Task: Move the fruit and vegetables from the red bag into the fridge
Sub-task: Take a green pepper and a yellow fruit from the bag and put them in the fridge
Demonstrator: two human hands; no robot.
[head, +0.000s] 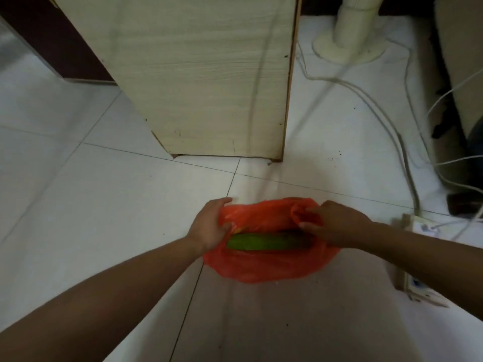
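Beyond the red bag (261,266) stood a pale wooden cabinet (209,74). The bag lay on the white tiled floor (104,205), mouth spread wide. Our left hand (209,227) gripped the bag's left rim, fingers curled over the plastic. Our right hand (337,226) pinched its right rim between thumb and fingers. Inside the bag lay a green cucumber (258,242). Right of the bag sat a power strip (415,259).

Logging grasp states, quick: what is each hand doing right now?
Left hand: grips the left rim of the red bag.
Right hand: pinches the bag's right rim.
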